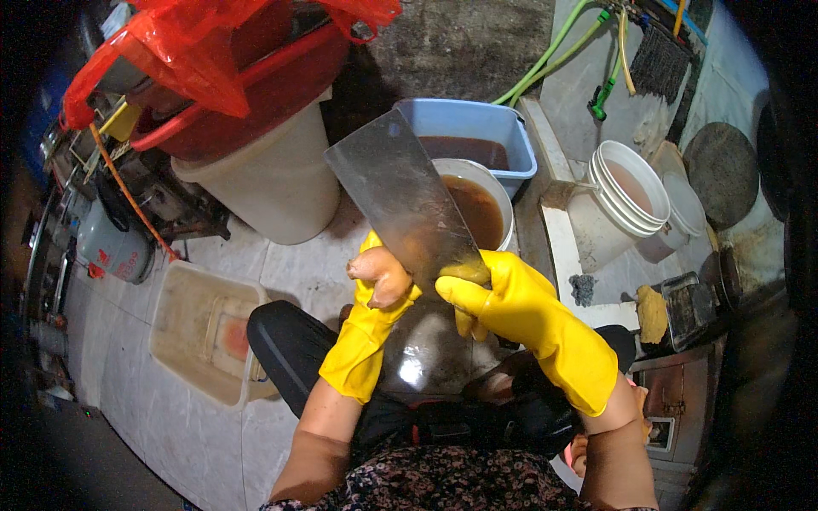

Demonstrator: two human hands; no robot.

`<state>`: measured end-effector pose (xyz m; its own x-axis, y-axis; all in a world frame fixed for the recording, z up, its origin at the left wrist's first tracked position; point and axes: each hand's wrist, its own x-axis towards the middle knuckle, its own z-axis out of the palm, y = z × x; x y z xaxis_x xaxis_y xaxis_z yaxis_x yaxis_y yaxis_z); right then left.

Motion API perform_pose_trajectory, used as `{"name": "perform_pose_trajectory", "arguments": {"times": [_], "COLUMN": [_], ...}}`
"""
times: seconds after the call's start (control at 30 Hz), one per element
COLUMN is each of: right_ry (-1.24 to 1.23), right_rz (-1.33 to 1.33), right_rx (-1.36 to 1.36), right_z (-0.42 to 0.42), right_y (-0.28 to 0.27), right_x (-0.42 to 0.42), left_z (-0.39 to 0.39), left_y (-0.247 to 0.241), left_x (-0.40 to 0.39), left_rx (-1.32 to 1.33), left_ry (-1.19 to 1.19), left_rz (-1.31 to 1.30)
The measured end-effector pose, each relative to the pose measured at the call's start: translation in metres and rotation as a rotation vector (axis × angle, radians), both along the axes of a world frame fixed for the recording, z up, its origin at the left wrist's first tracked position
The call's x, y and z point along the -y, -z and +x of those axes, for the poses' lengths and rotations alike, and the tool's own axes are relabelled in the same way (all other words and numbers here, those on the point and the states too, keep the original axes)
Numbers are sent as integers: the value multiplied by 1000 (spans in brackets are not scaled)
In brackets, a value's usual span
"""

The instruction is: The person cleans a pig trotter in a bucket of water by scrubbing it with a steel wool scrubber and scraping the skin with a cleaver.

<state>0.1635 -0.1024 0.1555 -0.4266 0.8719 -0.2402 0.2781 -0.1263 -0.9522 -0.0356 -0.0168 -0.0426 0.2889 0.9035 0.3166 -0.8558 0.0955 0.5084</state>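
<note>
My right hand point(505, 294), in a yellow rubber glove, grips a broad grey metal cleaver point(409, 185) with a small hole near its far corner. The blade slants up and away to the left, its face towards me. In a matching glove, my left hand point(374, 294) holds a pale, skin-covered piece of meat point(381, 274), which looks like a trotter, against the blade's near left side. Part of the left fingers is hidden behind the meat and the cleaver. Beyond the blade stands a white bucket point(505, 201) of brown liquid, partly covered by it.
A blue tub point(470, 115) holds dark liquid behind the bucket. White buckets point(591, 223) stand right, beyond a low ledge point(562, 249). At left are an open plastic bin point(182, 358), a tall pale bin point(275, 191) under a red basin point(281, 83), and a gas cylinder point(118, 236).
</note>
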Motion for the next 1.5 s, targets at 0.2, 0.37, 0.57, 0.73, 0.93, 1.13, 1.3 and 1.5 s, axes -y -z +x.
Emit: {"name": "perform_pose_trajectory", "arguments": {"times": [0.2, 0.37, 0.57, 0.73, 0.93, 1.13, 1.3, 1.5], "right_ry": [95, 63, 228, 313, 216, 215, 342, 149], "right_rz": [38, 41, 83, 79, 64, 743, 582, -169], "right_rx": [-45, -65, -65, 47, 149, 728, 703, 241], "right_z": [0, -3, 8, 11, -8, -5, 10, 0], "right_y": [-20, 2, -12, 6, 27, 51, 40, 23], "right_x": [5, -1, 4, -8, -11, -27, -34, -33], "left_z": [-4, 3, 0, 5, 12, 11, 14, 12], "left_y": [-12, -33, -50, -42, -55, -40, -41, -36], "left_x": [11, 23, 31, 24, 33, 31, 31, 30], "left_rx": [-257, -549, -772, -742, -972, -986, -889, -1306], "left_ry": [-143, -359, -533, -612, -774, -683, -659, -1021], "left_rz": [28, 76, 84, 77, 15, -45, -46, 181]}}
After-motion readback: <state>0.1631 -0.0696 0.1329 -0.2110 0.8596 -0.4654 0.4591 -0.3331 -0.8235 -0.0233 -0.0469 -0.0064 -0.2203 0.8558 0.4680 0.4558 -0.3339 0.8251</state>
